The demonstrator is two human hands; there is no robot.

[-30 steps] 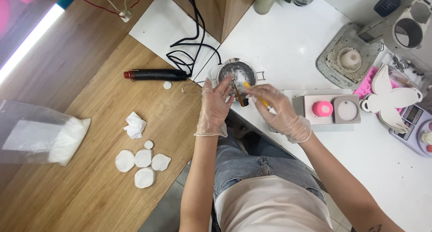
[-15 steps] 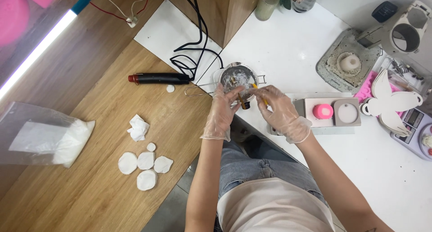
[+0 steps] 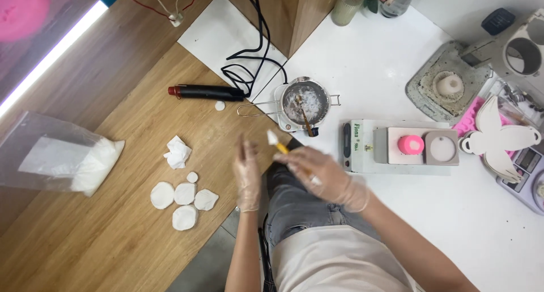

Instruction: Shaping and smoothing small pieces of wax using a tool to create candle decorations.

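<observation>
Right hand [image 3: 317, 170]: gloved, fingers closed round a small yellow-handled tool [image 3: 277, 145] with a white tip, held over the gap between the two counters, just in front of the pan.
Left hand [image 3: 247, 173]: gloved, open and blurred, fingers spread, empty, at the near edge of the wooden counter [image 3: 113, 235].
Metal pan [image 3: 306, 102]: on the white counter [image 3: 368, 71] at its edge beside the wooden one, whitish contents inside, a stick resting in it, long wire handle pointing over the wood.
White discs [image 3: 182, 200]: a cluster lying flat near the wooden counter's front edge, well apart from the left hand.
Crumpled tissue [image 3: 177, 152]: just behind the discs.
Black heat tool [image 3: 205, 91]: lying on the wood near the pan's handle.
Plastic bag [image 3: 56, 156]: white powder inside, at the wooden counter's left edge.
</observation>
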